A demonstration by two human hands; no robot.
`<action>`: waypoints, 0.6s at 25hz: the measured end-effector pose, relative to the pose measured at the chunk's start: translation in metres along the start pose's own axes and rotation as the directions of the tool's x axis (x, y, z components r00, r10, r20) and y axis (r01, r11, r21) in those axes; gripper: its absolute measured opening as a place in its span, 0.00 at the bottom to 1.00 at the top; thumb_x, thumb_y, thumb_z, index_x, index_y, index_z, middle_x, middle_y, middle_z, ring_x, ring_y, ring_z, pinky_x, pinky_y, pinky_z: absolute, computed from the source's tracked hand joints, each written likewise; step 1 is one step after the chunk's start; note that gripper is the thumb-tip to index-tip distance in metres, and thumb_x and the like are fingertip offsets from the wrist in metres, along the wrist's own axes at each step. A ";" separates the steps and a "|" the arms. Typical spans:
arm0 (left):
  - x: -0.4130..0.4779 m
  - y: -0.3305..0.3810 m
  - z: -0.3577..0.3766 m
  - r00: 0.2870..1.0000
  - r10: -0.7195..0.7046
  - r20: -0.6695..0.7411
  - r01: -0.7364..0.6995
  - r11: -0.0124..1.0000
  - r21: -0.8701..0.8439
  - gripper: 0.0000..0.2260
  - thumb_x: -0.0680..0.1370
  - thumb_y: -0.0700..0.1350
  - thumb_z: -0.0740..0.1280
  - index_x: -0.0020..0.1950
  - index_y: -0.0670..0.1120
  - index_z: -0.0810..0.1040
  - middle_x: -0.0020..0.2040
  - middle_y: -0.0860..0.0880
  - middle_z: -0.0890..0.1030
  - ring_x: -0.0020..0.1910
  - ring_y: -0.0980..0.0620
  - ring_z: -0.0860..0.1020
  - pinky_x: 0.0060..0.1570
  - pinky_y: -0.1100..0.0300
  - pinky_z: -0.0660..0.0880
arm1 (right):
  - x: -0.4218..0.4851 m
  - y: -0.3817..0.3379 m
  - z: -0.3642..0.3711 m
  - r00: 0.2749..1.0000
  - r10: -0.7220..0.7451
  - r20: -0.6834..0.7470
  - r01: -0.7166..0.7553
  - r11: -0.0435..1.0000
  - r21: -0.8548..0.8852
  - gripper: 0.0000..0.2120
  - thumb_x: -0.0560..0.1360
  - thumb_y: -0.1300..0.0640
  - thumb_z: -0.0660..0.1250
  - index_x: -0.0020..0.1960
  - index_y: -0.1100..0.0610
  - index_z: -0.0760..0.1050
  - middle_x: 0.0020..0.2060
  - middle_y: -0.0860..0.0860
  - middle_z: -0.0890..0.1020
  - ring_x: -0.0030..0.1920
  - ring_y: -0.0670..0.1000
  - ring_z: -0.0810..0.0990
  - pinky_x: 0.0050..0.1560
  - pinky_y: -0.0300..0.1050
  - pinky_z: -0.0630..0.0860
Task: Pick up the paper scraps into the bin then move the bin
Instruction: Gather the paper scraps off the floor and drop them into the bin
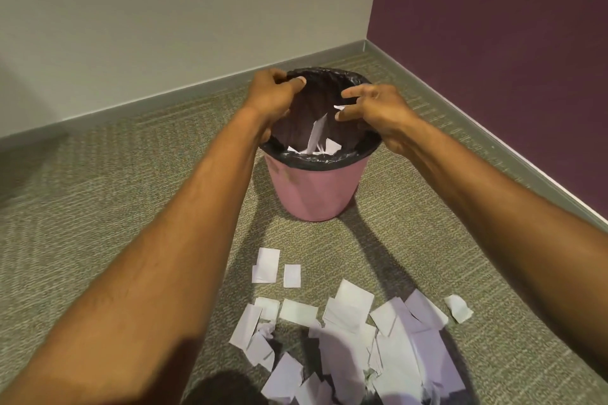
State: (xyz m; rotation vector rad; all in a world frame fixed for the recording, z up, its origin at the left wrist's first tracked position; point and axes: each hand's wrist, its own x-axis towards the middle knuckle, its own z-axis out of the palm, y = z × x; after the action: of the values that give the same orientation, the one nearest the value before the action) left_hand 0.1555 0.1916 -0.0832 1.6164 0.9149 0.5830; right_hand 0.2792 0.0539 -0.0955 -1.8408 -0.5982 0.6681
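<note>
A pink bin (314,192) with a black liner (324,159) stands on the carpet near the room's corner. My left hand (273,94) is at the bin's far left rim, fingers curled and thumb pressed against them, pinching the liner's edge. My right hand (373,108) hovers over the bin's right side with its fingers spread. A small white scrap (339,107) hangs between its fingertips and a longer falling scrap (316,133) drops inside the bin. More scraps lie at the bin's bottom. A heap of white paper scraps (348,348) lies on the floor in front of the bin.
Grey-green carpet (115,207) covers the floor. A pale wall (164,10) with a grey skirting runs behind the bin, and a purple wall (493,43) closes the right side. Two loose scraps (266,265) lie between the heap and the bin.
</note>
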 end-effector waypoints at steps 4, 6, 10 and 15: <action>-0.035 -0.010 -0.014 0.975 0.128 -0.183 -0.151 0.981 -0.119 0.04 0.79 0.43 0.66 0.52 0.44 0.76 0.37 0.47 0.80 0.30 0.55 0.77 0.29 0.62 0.75 | -0.010 0.002 -0.002 0.998 -0.066 0.009 0.066 0.997 -0.037 0.21 0.67 0.59 0.78 0.59 0.55 0.81 0.53 0.48 0.82 0.53 0.46 0.80 0.45 0.35 0.74; -0.049 -0.030 -0.023 0.943 0.139 -0.302 -0.178 0.978 -0.106 0.06 0.78 0.45 0.66 0.43 0.45 0.77 0.30 0.49 0.77 0.26 0.56 0.73 0.29 0.63 0.71 | -0.014 0.005 -0.001 0.995 -0.098 -0.020 0.096 0.993 -0.075 0.16 0.69 0.59 0.77 0.56 0.56 0.82 0.51 0.49 0.83 0.51 0.44 0.80 0.44 0.35 0.72; -0.076 -0.091 -0.028 0.901 0.046 -0.432 -0.074 0.996 -0.048 0.13 0.78 0.45 0.65 0.37 0.38 0.75 0.28 0.49 0.71 0.29 0.51 0.69 0.41 0.56 0.75 | -0.026 0.010 0.004 0.975 -0.183 -0.127 0.167 0.978 -0.126 0.06 0.72 0.64 0.72 0.49 0.59 0.82 0.39 0.49 0.82 0.39 0.43 0.80 0.39 0.35 0.73; -0.120 -0.163 -0.008 0.987 -0.017 -0.161 0.063 0.956 0.285 0.12 0.79 0.42 0.65 0.36 0.45 0.72 0.30 0.51 0.74 0.28 0.56 0.72 0.38 0.59 0.74 | -0.049 0.021 0.016 0.945 -0.319 -0.076 0.306 0.941 -0.143 0.04 0.71 0.65 0.71 0.42 0.58 0.83 0.35 0.49 0.83 0.35 0.45 0.80 0.39 0.40 0.78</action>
State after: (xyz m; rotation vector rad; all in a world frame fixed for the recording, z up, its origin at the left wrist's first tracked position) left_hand 0.0382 0.1095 -0.2266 1.8266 1.1923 0.5734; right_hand 0.2345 0.0244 -0.1116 -1.8311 -0.8634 0.3310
